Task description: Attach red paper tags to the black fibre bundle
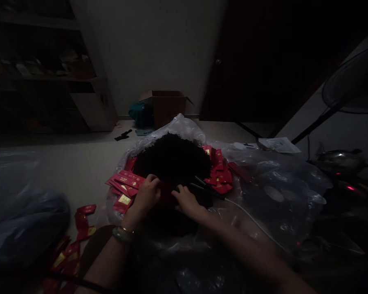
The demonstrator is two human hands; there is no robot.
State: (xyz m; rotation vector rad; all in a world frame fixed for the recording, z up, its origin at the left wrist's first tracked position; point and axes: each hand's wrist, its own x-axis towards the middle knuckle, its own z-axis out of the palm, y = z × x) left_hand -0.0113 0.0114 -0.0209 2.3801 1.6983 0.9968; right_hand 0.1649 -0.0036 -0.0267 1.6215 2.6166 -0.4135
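A: What lies nearest?
B: Left hand point(149, 191) and right hand point(185, 200), fingers bent — whether they grip anything, I cannot tell.
A: Beyond them?
B: A corded tool point(216, 194) beside the right hand; red packets point(127, 179) flanking a dark pile point(174, 157) on plastic point(184, 123) — farthest, a carton point(168, 108).

Pale floor point(82, 173), open cardboard box point(169, 108), teal bundle point(141, 115) beside it, dark strip point(123, 135), red packets point(82, 222) at left

very dim, deep shadows, faint glints on plastic point(294, 179), blurry edges
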